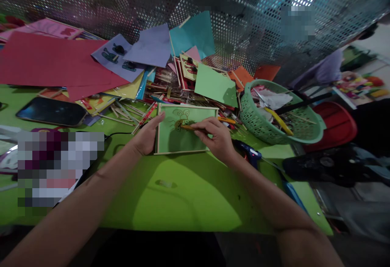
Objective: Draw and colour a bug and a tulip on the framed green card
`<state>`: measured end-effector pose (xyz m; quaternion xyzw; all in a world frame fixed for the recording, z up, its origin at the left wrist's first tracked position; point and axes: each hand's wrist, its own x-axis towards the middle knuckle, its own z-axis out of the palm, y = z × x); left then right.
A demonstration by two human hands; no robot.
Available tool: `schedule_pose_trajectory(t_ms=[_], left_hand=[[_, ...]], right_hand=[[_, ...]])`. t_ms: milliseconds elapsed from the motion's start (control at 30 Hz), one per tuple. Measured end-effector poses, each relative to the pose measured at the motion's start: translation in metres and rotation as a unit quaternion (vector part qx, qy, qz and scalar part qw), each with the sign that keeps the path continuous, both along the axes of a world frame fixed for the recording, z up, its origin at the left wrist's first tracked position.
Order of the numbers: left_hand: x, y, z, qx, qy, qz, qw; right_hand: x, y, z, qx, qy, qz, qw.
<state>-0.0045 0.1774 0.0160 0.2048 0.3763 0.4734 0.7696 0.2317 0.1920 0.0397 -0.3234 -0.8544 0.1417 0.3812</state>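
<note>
A green card (pixel 195 143) edged with thin wooden sticks lies on the green table in front of me. It carries a line drawing of an insect (pixel 179 124) with a dark, spotted body. My left hand (pixel 148 136) grips the card's left edge, thumb on top of the frame. Pinched in my right hand (pixel 215 137) is a slim brown pencil-like stick (pixel 195 127), its tip at the insect's body. Whether the tip touches the card I cannot tell.
Coloured papers and loose wooden sticks (pixel 123 114) crowd the table's back, before a perforated metal panel. At left lies a phone (pixel 51 111). A green basket (pixel 252 116) of tools stands right, with a glue gun (pixel 248 152) near my right forearm.
</note>
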Motion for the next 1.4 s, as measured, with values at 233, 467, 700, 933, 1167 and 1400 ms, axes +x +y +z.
schedule_pose_trajectory(t_ms=[233, 467, 700, 933, 1167, 1400], left_hand=[[-0.0021, 0.0013, -0.0046, -0.016, -0.016, -0.006, 1.000], [-0.0011, -0.0001, -0.0022, -0.016, -0.002, -0.007, 1.000], [0.0004, -0.0004, -0.0005, 0.002, -0.010, -0.013, 1.000], [-0.0001, -0.0014, 0.0003, -0.008, -0.007, -0.011, 1.000], [-0.0007, -0.0009, -0.0024, 0.014, -0.013, -0.020, 1.000], [-0.0010, -0.0004, -0.0036, 0.017, -0.014, -0.026, 0.999]], right_hand=[[-0.0020, -0.0008, -0.0004, 0.000, 0.001, -0.003, 1.000], [-0.0020, -0.0007, 0.0000, -0.001, 0.002, -0.003, 1.000], [-0.0023, -0.0016, 0.0012, -0.011, 0.011, -0.006, 1.000], [-0.0041, -0.0022, -0.0008, -0.011, -0.003, 0.002, 1.000], [-0.0046, -0.0031, 0.0007, -0.016, 0.004, 0.003, 1.000], [-0.0027, -0.0033, 0.0013, -0.019, -0.007, 0.008, 1.000]])
